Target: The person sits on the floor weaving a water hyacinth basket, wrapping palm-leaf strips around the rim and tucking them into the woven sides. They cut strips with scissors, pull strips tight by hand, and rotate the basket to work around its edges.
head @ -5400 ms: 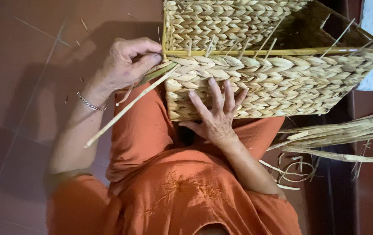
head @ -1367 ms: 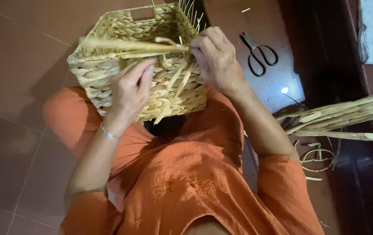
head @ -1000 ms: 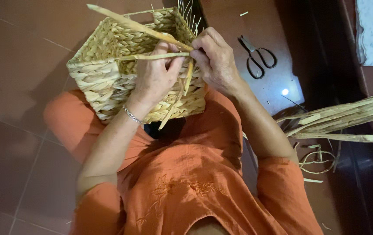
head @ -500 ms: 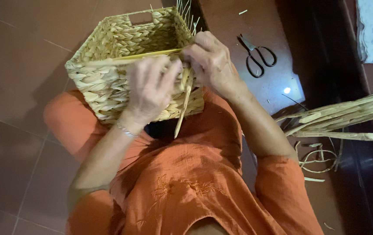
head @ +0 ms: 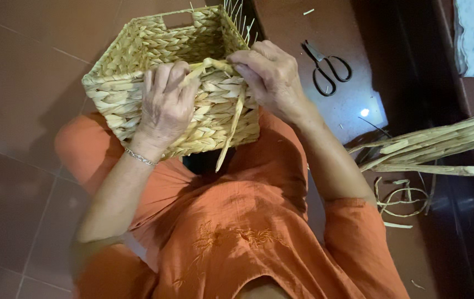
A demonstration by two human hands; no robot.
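The woven basket [head: 154, 83] sits tipped on the person's lap, and everything else places off it. The left hand [head: 165, 105] lies flat on the near wall just under the rim, fingers pressed together and curled over the braid, steadying it. Just right of that, a loose straw strand [head: 231, 130] runs from the rim down the basket's front, its tail hanging past the bottom edge. The right hand [head: 270, 77] is at the basket's right corner, fingers pinching the strand's top end tight at the rim.

To do this bit well, I'd say keep the left hand braced so the wall doesn't flex, pull the strand snug along the rim line, and keep the pinch close to the weave so it doesn't slacken.

Further right of the basket, black scissors [head: 325, 66] lie on the tiled floor [head: 21, 99]; beyond them a bundle of dried stalks [head: 442, 147]. No packages, labels or signs that I can see.
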